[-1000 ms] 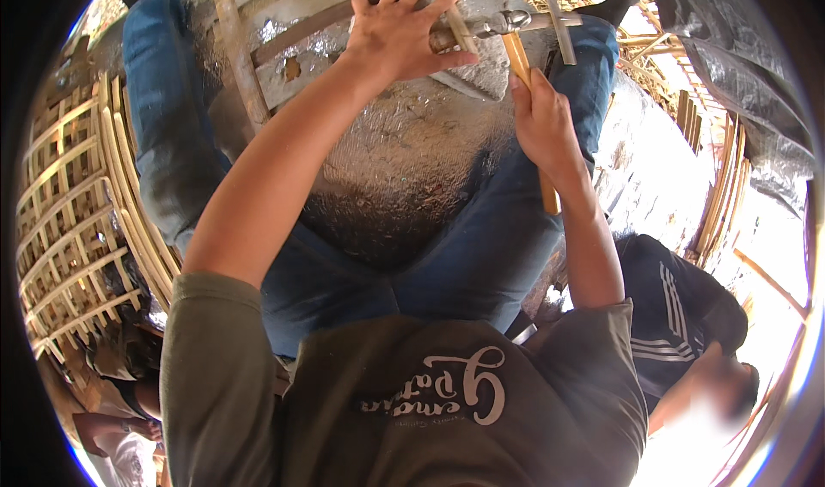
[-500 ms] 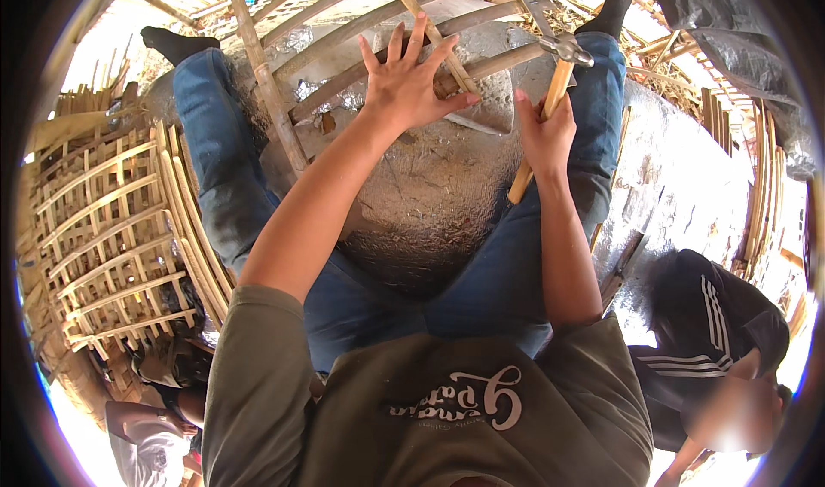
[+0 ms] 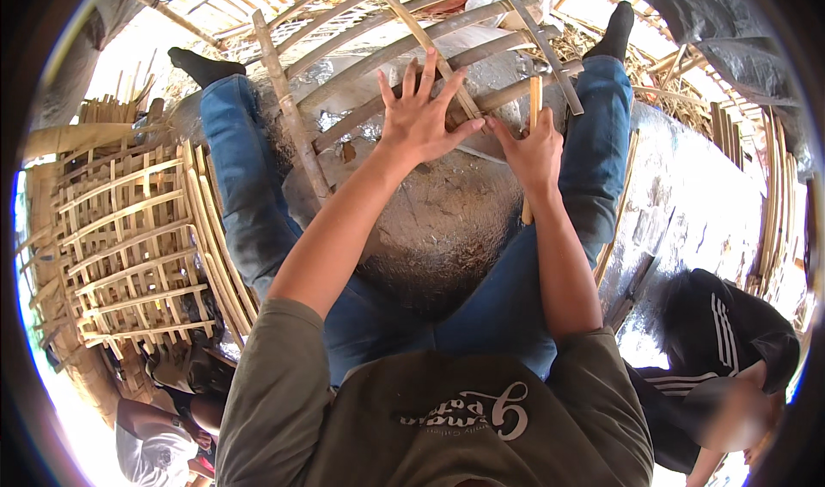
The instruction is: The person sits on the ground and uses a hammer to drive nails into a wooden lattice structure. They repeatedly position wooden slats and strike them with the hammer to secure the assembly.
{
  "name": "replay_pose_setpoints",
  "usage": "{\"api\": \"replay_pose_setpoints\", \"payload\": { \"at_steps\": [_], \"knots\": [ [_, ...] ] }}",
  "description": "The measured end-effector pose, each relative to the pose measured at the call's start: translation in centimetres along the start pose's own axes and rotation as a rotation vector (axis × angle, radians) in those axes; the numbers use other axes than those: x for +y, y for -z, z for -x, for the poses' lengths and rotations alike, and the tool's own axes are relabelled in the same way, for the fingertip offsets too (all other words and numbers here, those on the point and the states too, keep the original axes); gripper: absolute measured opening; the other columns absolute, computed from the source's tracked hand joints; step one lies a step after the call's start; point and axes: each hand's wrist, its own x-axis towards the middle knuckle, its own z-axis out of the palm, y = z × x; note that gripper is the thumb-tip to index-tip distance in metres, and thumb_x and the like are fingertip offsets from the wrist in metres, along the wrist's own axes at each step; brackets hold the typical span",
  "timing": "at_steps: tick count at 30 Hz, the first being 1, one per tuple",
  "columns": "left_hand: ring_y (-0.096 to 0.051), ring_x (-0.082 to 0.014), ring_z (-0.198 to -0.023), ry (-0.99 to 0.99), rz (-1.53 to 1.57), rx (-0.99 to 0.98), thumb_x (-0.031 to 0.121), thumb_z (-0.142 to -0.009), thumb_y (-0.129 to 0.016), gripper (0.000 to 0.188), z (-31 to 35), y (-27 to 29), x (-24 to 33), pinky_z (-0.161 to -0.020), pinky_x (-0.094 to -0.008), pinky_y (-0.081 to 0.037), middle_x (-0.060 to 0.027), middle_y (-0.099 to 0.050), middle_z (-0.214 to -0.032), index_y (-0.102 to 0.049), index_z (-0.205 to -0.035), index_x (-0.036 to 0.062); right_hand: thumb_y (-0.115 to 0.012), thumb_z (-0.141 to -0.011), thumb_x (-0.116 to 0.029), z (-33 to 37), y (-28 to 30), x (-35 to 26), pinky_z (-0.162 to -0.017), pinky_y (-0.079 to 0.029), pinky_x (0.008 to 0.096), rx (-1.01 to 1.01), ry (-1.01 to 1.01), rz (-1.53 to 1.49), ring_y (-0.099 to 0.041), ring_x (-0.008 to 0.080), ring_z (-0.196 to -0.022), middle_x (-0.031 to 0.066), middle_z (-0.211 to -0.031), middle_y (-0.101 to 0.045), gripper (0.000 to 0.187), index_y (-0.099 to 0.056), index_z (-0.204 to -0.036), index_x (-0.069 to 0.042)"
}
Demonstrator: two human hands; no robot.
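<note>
A lattice of bamboo slats [image 3: 430, 33] lies in front of me between my spread legs, over a dark stone-like block [image 3: 430, 216]. My left hand [image 3: 417, 118] rests on the lattice with its fingers spread, its thumb pointing at the near end of a long crosswise slat [image 3: 412, 25]. My right hand [image 3: 534, 150] is closed round the wooden handle of a hammer [image 3: 535, 100], which stands up past the fingers. The hammer's head cannot be made out now. My right thumb reaches to the near end of that same slat, close to my left thumb.
At left stands a stack of woven bamboo panels [image 3: 129, 242] with long strips [image 3: 215, 238] beside it. A person in black clothes [image 3: 730, 332] sits at lower right, another in a white top [image 3: 155, 453] at lower left. Upright bamboo strips [image 3: 769, 203] line the right side.
My right hand has moved left to the slat's near end, and the hammer's head has gone from sight. My left hand keeps its place on the lattice. The whole view has shifted slightly.
</note>
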Motion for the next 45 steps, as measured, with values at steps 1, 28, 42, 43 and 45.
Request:
{"api": "replay_pose_setpoints", "payload": {
  "at_steps": [1,28,42,43,45],
  "knots": [
    [-0.020,-0.0441,-0.148,-0.002,0.015,0.013,0.083,-0.085,-0.040,0.089,0.0,0.0,0.1,-0.113,-0.0749,-0.005,-0.0161,-0.003,-0.167,-0.025,-0.157,0.0325,-0.082,-0.074,-0.056,0.0,0.0,0.1,-0.056,-0.050,0.0482,-0.002,0.001,0.013,-0.065,0.0419,-0.060,0.0194,-0.061,-0.061,0.067,-0.048,-0.089,0.001],
    [-0.067,-0.0375,-0.095,0.548,0.074,0.091,0.050,-0.100,-0.044,0.055,0.3,1.8,-2.5,-0.089,-0.0624,-0.042,-0.0187,-0.067,-0.098,-0.060,-0.112,-0.0010,-0.078,-0.075,-0.062,0.1,-0.1,-0.4,-0.062,-0.052,0.0521,-0.072,0.078,0.117,-0.066,0.0477,-0.071,0.0263,-0.071,-0.064,0.075,-0.049,-0.097,0.004],
    [-0.063,-0.0324,-0.095,0.527,0.150,0.133,0.050,-0.102,-0.042,0.057,0.7,1.1,-4.1,-0.090,-0.0549,-0.038,-0.0169,-0.069,-0.093,-0.068,-0.094,-0.0002,-0.078,-0.078,-0.056,1.0,0.7,-0.5,-0.057,-0.051,0.0492,-0.028,0.143,0.079,-0.065,0.0425,-0.062,0.0203,-0.065,-0.061,0.067,-0.050,-0.095,0.002],
    [-0.063,-0.0323,-0.095,0.514,0.157,0.138,0.049,-0.102,-0.042,0.057,0.7,1.2,-4.2,-0.090,-0.0546,-0.038,-0.0166,-0.069,-0.093,-0.068,-0.093,0.0000,-0.079,-0.078,-0.054,1.5,1.5,-1.0,-0.056,-0.051,0.0482,-0.021,0.143,0.036,-0.064,0.0407,-0.060,0.0183,-0.063,-0.060,0.065,-0.050,-0.095,0.002],
    [-0.063,-0.0329,-0.093,0.496,0.160,0.161,0.048,-0.102,-0.044,0.054,1.0,1.6,-4.9,-0.089,-0.0545,-0.039,-0.0158,-0.069,-0.089,-0.067,-0.088,0.0010,-0.083,-0.079,-0.043,3.0,3.7,-2.5,-0.052,-0.049,0.0420,0.049,0.181,-0.028,-0.060,0.0320,-0.052,0.0109,-0.059,-0.054,0.055,-0.049,-0.091,-0.001]
  ]
}}
